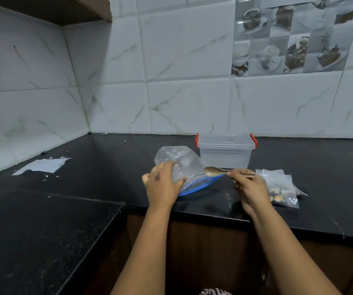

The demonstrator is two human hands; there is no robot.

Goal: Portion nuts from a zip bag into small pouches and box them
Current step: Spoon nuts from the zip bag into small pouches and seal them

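Observation:
A clear zip bag (187, 165) with a blue zip edge lies on the black counter, looking nearly empty. My left hand (162, 184) grips its left side. My right hand (250, 188) holds a metal spoon (214, 171), whose bowl hovers over the bag's mouth near the blue zip. Behind the bag stands a clear plastic box (225, 150) with red clips, its lid on. Right of my right hand lie small clear pouches (282, 188), at least one with nuts inside.
A torn piece of white paper (41, 166) and small scraps lie at the back left of the counter (128, 167). The counter turns a corner at the left, and its front edge (214, 216) runs just under my wrists. Tiled walls close the back and left.

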